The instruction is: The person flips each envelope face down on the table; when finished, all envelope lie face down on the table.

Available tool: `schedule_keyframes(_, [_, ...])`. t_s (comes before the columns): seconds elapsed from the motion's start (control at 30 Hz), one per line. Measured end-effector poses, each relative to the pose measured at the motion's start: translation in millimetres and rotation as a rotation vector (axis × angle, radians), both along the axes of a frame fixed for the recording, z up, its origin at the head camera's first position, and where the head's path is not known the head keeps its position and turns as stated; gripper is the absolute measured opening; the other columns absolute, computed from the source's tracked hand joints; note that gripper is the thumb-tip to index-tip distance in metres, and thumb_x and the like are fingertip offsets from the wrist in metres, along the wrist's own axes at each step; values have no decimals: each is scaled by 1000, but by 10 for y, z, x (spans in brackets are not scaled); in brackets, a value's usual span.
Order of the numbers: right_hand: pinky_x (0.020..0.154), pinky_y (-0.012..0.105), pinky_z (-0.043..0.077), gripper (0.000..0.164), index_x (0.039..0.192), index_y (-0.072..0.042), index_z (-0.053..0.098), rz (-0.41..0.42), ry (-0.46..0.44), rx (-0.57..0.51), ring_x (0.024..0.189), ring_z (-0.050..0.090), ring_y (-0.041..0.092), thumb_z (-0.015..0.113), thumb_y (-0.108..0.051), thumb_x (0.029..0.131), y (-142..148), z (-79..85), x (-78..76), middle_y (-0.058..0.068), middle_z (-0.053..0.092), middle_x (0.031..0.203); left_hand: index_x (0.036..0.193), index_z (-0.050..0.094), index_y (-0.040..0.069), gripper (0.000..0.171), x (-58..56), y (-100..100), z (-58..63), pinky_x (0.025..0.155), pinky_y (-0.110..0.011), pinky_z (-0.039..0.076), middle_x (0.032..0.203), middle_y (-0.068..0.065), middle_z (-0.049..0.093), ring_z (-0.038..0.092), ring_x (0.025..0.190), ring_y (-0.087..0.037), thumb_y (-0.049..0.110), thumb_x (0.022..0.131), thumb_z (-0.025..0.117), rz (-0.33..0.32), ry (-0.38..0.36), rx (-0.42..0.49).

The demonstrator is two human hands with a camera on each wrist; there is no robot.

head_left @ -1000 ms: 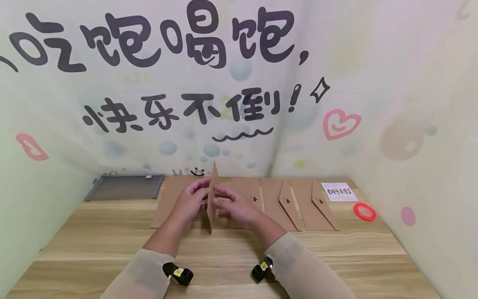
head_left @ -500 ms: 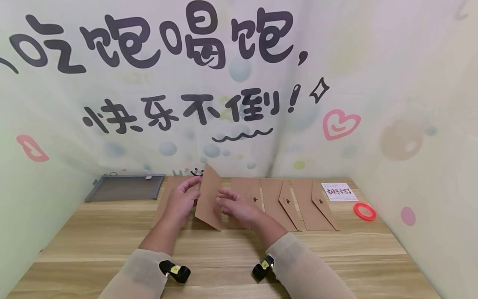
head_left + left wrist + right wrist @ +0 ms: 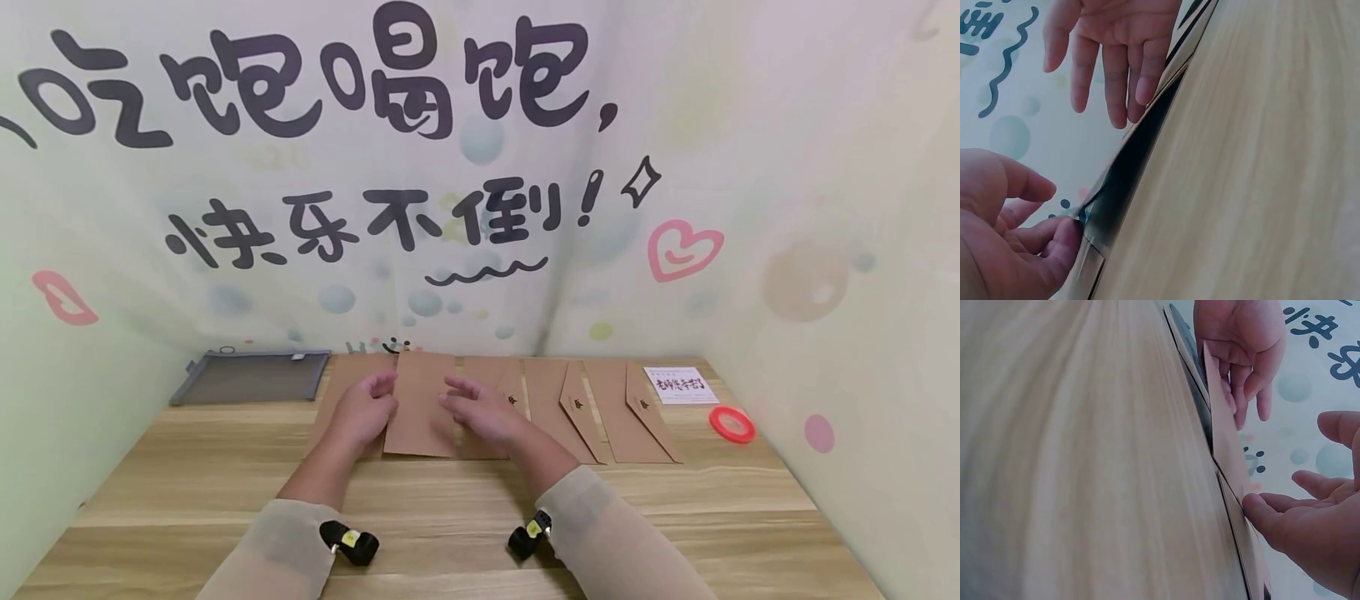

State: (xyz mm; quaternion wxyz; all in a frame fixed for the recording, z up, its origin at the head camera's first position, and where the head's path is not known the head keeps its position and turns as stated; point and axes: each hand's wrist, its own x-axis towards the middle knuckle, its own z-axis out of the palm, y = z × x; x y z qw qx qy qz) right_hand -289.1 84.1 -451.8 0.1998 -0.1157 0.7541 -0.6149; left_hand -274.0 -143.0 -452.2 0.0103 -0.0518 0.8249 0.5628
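A brown paper envelope [image 3: 422,408] stands slightly tilted in the head view, its left side raised off the table. My left hand [image 3: 366,408] holds that left edge with curled fingers; the left wrist view shows those fingers [image 3: 1063,240] at the edge with a dark gap beneath the paper. My right hand [image 3: 483,408] hovers by the right side, fingers spread and relaxed. One of its fingertips [image 3: 1254,503] touches or nearly touches the paper in the right wrist view. Another brown envelope [image 3: 341,429] lies partly hidden behind my left hand and forearm.
To the right lie more brown envelopes [image 3: 557,417] in a row, flaps showing. Beyond them are a printed white card [image 3: 681,386] and a red tape ring [image 3: 732,425]. A grey mesh pouch [image 3: 251,375] lies at the back left, near the printed backdrop [image 3: 480,317].
The envelope has swung down from upright on edge to almost flat, its face now turned upward. My left hand has shifted slightly left, and the right hand's fingers have come away from gripping it.
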Motion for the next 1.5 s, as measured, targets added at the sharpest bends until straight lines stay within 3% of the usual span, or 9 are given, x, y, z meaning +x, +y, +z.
schedule_keyframes(0.27, [126, 54, 42, 65, 163, -11, 45, -18, 8, 34, 142, 59, 37, 63, -37, 107, 31, 61, -18, 17, 50, 165, 153, 55, 5, 50, 23, 53, 14, 126, -56, 41, 158, -25, 55, 52, 149, -41, 16, 104, 55, -35, -8, -165])
schedule_keyframes(0.4, [123, 54, 45, 62, 163, -11, 44, -28, 29, 8, 139, 60, 42, 61, -35, 108, 114, 126, -53, 17, 45, 168, 153, 55, 7, 51, 25, 89, 41, 127, -55, 40, 159, -22, 55, 52, 149, -39, 18, 104, 55, -32, 25, -194])
schedule_keyframes(0.7, [123, 53, 46, 57, 162, -9, 42, -107, 44, -72, 149, 52, 41, 57, -25, 110, 535, 209, -75, 19, 46, 166, 153, 53, 2, 52, 3, 296, 55, 117, -52, 50, 158, -19, 56, 56, 145, -36, 12, 102, 59, -2, 51, 65])
schedule_keyframes(0.83, [125, 53, 44, 60, 164, -5, 37, -121, 37, -91, 152, 47, 44, 56, -22, 110, 727, 220, -87, 25, 41, 168, 153, 53, 3, 53, 8, 455, 56, 117, -52, 50, 158, -16, 57, 56, 143, -35, 15, 102, 59, -21, 47, 76])
schedule_keyframes(1.07, [126, 54, 43, 62, 166, -3, 33, -159, 15, -90, 149, 51, 43, 56, -18, 111, 1013, 162, -113, 26, 41, 167, 153, 55, 6, 52, 4, 771, 24, 116, -51, 52, 157, -14, 59, 58, 143, -35, 16, 102, 62, -71, 27, 118])
schedule_keyframes(1.3, [112, 44, 57, 64, 165, 1, 32, -178, 8, -48, 126, 67, 30, 57, -20, 111, 1168, 51, -131, 28, 50, 159, 150, 56, 3, 52, -21, 1060, 8, 117, -51, 51, 155, -19, 60, 57, 143, -37, 10, 99, 62, -97, 46, 185])
schedule_keyframes(1.5, [106, 36, 60, 64, 164, 1, 34, -183, -16, -76, 122, 68, 24, 60, -19, 109, 1197, -3, -111, 28, 51, 158, 149, 59, 6, 51, -16, 1135, 8, 121, -51, 48, 154, -16, 61, 58, 142, -35, 13, 98, 63, -99, 61, 161])
